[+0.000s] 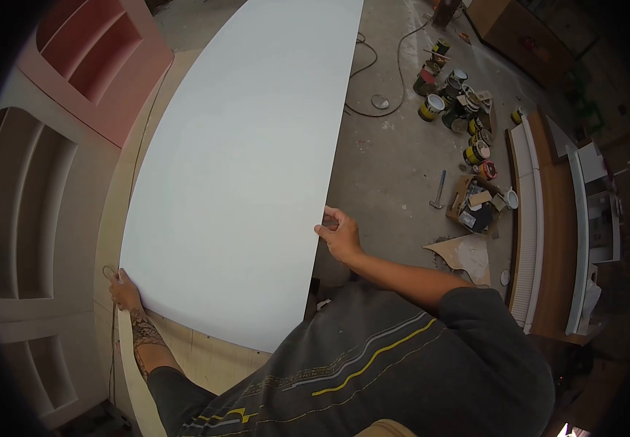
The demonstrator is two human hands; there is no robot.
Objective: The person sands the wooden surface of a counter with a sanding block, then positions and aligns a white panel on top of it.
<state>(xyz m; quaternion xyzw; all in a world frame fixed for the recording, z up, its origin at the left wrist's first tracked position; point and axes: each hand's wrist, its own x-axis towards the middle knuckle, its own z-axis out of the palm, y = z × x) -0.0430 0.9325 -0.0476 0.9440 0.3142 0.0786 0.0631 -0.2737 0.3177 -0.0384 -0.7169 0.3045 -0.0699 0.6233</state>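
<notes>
A large white sheet (227,160) lies flat over a pale wooden work surface (220,342) and stretches away from me. My right hand (340,233) pinches its right edge between thumb and fingers. At the near left corner, my left hand (124,290) is closed around the sheet's left edge, with its fingertips partly hidden. A thin loop of cord (109,271) shows just beside the left hand.
Left stand a pink shelf unit (136,80) and a pale one (64,240). Several paint cans (431,108), a hammer (438,189) and a cardboard box of scraps (460,197) are on the concrete floor at right. A hose (402,65) curls beyond the sheet.
</notes>
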